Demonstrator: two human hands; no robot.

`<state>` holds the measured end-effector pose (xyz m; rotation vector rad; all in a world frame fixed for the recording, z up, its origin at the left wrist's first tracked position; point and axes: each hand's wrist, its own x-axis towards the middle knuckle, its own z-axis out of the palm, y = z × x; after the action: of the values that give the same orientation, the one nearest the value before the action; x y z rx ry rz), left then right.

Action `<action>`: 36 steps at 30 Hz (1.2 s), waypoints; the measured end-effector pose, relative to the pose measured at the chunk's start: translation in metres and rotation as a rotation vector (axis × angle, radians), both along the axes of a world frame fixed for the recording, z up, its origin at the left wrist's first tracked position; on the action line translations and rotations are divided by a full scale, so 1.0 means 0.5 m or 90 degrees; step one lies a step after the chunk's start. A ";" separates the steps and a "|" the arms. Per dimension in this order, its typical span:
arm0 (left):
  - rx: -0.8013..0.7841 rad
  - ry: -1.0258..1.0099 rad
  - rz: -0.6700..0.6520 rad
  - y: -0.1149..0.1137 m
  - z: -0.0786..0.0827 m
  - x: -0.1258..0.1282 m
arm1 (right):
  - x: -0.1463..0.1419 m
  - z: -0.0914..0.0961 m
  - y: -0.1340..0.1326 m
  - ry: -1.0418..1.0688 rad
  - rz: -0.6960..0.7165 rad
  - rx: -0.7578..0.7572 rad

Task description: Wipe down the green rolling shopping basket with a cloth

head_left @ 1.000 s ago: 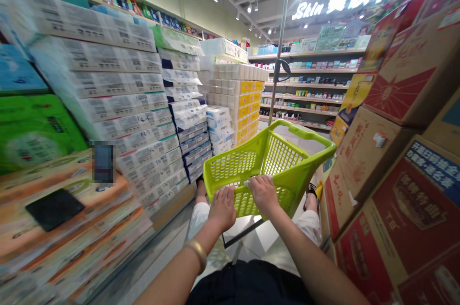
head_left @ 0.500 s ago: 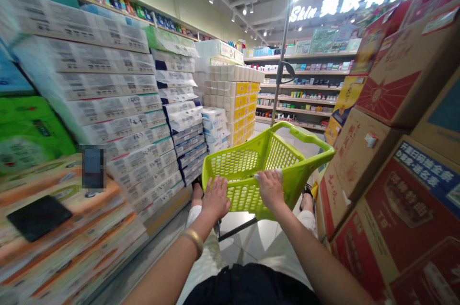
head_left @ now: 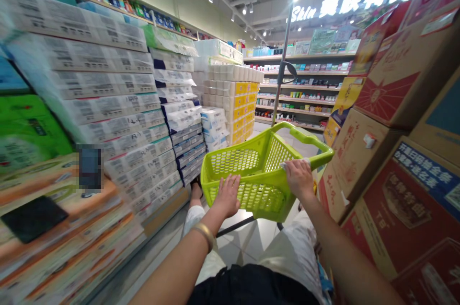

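A lime-green plastic shopping basket [head_left: 266, 177] stands tilted-looking across the centre of the frame, between my knees, with a dark bar [head_left: 237, 227] beneath it and pale floor tiles [head_left: 247, 242] below. My left hand [head_left: 227, 198], a gold-coloured bangle [head_left: 204, 234] on its wrist, lies on the near rim left of centre, fingers nearly straight and laid over the edge rather than clenched. My right hand [head_left: 300, 181] is right of centre, its fingers bent over the same rim, gripping it beside the loop-shaped handle [head_left: 305, 138]; a small white scrap [head_left: 283, 165] shows at the fingertips, too small to identify. I expect the basket to be light for its bulk and stiff along the thick rim, with a little flex in the pierced walls. Smooth plastic could slide under a flat palm, so curled fingers should hold better than my left hand's loose rest. It looks tough rather than fragile. The handle, toward the right of the frame, seems the soundest place to take hold; the rim suits a steadying hand, and the holes are a poor grip. Stacked white packs [head_left: 115, 79] fill the left of the frame, and red and brown cartons [head_left: 398, 199] crowd the right, leaving little room for a wide swing.
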<state>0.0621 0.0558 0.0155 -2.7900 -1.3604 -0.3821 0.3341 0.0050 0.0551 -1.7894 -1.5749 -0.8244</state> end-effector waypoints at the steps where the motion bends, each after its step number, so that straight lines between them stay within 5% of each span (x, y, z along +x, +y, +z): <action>1: 0.003 -0.002 -0.002 0.003 0.001 -0.003 | 0.017 0.007 -0.003 0.003 -0.015 0.009; 6: -0.004 0.001 0.005 0.012 0.010 -0.012 | 0.023 0.019 -0.007 0.017 -0.074 0.046; 15: 0.013 0.003 -0.007 0.015 0.007 -0.024 | -0.177 -0.049 0.023 0.007 0.065 -0.047; 26: 0.006 0.020 0.017 0.018 0.009 -0.030 | -0.032 0.011 -0.047 -0.005 -0.050 0.095; 36: -0.025 0.029 -0.041 -0.039 0.032 0.053 | -0.174 -0.029 -0.016 0.001 0.070 -0.012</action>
<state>0.0884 0.0363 0.0315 -2.8617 -1.2860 -0.2942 0.2472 -0.0031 0.0405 -1.6998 -1.6691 -0.7589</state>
